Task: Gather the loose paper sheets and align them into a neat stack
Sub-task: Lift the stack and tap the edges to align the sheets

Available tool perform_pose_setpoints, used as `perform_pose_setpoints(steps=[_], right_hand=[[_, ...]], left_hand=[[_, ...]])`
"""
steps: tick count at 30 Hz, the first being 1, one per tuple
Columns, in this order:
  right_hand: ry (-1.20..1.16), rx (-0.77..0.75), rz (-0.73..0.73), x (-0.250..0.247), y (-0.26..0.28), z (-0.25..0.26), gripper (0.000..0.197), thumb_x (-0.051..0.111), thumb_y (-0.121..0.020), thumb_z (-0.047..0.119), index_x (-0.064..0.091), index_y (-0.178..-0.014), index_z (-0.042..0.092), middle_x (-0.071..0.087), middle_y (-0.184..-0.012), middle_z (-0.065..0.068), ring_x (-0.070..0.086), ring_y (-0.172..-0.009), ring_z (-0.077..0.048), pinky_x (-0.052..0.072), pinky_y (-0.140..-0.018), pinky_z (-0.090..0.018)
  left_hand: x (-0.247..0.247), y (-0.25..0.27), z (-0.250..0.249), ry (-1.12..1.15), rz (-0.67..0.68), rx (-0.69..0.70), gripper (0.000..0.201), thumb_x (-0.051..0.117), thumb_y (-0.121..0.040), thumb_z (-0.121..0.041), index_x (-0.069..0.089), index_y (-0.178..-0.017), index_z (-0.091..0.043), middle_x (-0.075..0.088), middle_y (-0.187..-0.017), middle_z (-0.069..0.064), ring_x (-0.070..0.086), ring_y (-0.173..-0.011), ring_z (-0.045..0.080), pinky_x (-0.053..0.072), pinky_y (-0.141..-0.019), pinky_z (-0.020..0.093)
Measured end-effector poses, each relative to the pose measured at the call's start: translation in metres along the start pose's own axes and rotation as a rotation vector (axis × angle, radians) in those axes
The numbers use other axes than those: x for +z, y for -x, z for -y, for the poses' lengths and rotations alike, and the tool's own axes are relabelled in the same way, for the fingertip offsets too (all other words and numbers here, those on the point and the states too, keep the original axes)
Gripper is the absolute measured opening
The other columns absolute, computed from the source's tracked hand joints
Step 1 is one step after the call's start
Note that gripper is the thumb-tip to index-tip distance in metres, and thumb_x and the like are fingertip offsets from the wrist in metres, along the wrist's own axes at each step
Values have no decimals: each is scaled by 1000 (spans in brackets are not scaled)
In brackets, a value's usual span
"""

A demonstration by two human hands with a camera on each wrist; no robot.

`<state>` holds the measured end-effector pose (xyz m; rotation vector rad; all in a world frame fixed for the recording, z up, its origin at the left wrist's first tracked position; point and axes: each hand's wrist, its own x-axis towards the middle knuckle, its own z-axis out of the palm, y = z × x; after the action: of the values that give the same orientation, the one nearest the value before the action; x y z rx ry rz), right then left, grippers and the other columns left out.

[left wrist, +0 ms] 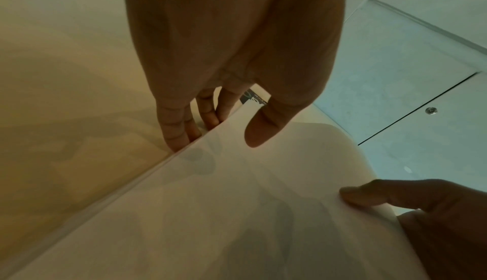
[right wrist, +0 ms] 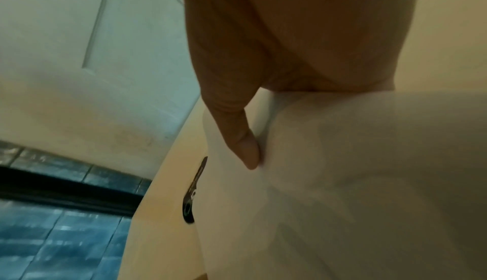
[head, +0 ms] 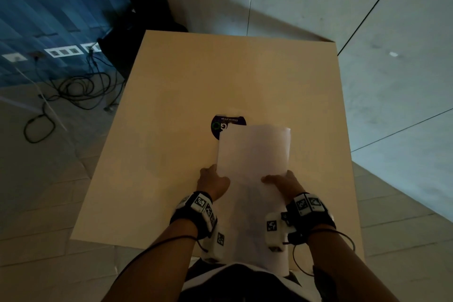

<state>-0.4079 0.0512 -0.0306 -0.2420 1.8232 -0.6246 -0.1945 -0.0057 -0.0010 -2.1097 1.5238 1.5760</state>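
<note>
A stack of white paper sheets is held between both hands above the beige table, its long side running away from me. My left hand pinches the stack's left edge. In the left wrist view the left hand's thumb lies on top of the sheets and its fingers go under the edge. My right hand grips the right edge. Its thumb presses on the top sheet, and its fingers are hidden behind the paper.
A dark round sticker lies on the table, partly covered by the far end of the sheets. Black cables trail on the floor to the left, below wall sockets. A pale wall stands close on the right.
</note>
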Motion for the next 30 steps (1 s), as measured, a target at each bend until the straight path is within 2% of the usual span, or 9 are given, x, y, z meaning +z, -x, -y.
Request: perform_pose_setpoints(steps=[4, 10, 13, 15, 17, 21, 25, 27, 30], right_hand=[[-74, 2, 81, -15, 27, 13, 56, 84, -63, 5, 67, -115, -5, 70, -112, -26, 67, -101, -45, 54, -89, -60], [-104, -145, 302, -32, 59, 29, 51, 76, -75, -3, 64, -124, 0, 71, -118, -20, 67, -108, -41, 53, -95, -55], [-91, -254, 392, -42, 77, 46, 48, 73, -78, -4, 65, -124, 3, 72, -117, -18, 68, -108, -37, 54, -94, -50], [-72, -334, 424, -48, 89, 59, 45, 71, -78, -5, 66, -122, 1, 71, -117, -20, 69, -108, -37, 56, -92, -47], [-80, -406, 422, -54, 98, 73, 44, 69, -78, -8, 64, -122, -4, 70, -117, -25, 68, -108, -38, 56, -92, -46], [-146, -562, 357, -69, 114, 101, 48, 74, -70, -4, 62, -116, -12, 68, -113, -31, 68, -99, -36, 56, -90, -48], [-143, -698, 297, -79, 127, 122, 43, 78, -68, 1, 70, -110, 1, 76, -104, -16, 73, -97, -28, 58, -84, -35], [-161, -753, 249, -80, 131, 129, 40, 74, -74, -7, 70, -111, 7, 78, -101, -7, 74, -94, -19, 57, -78, -25], [-206, -813, 185, -79, 134, 133, 43, 72, -76, -11, 68, -115, 7, 76, -103, -5, 74, -94, -14, 58, -76, -22]], left_hand=[[1, -2, 5, 35, -8, 18, 73, 53, -72, -38, 43, -141, -16, 43, -141, 16, 47, -124, 37, 41, -107, 42], [-5, -4, 18, 360, -44, 15, 91, 74, -78, -23, 21, -151, -22, 28, -153, 12, 39, -135, 31, 40, -108, 45], [-18, 4, 24, 556, 87, 64, 107, 80, -74, -20, 8, -153, -29, 31, -154, 6, 42, -135, 29, 42, -104, 48], [-30, 11, 23, 624, 219, 139, 106, 75, -78, -11, 3, -153, -33, 45, -143, 5, 59, -121, 22, 49, -87, 39], [-45, 17, 12, 631, 230, 226, 93, 71, -81, -6, 16, -152, -32, 59, -128, 6, 68, -103, 17, 52, -79, 34], [-77, 37, -22, 561, 114, 397, 73, 80, -73, -17, 49, -139, -20, 66, -125, 6, 63, -114, 23, 50, -99, 45], [-100, 59, -54, 490, 25, 568, 52, 74, -81, -17, 59, -130, -14, 64, -127, 1, 63, -111, 19, 50, -97, 39], [-107, 65, -67, 502, -59, 641, 45, 70, -83, -10, 60, -127, -8, 65, -120, 2, 66, -99, 5, 53, -91, 25], [-109, 67, -76, 481, -172, 725, 39, 67, -85, -5, 61, -124, -8, 65, -111, -2, 63, -84, -17, 50, -74, 4]])
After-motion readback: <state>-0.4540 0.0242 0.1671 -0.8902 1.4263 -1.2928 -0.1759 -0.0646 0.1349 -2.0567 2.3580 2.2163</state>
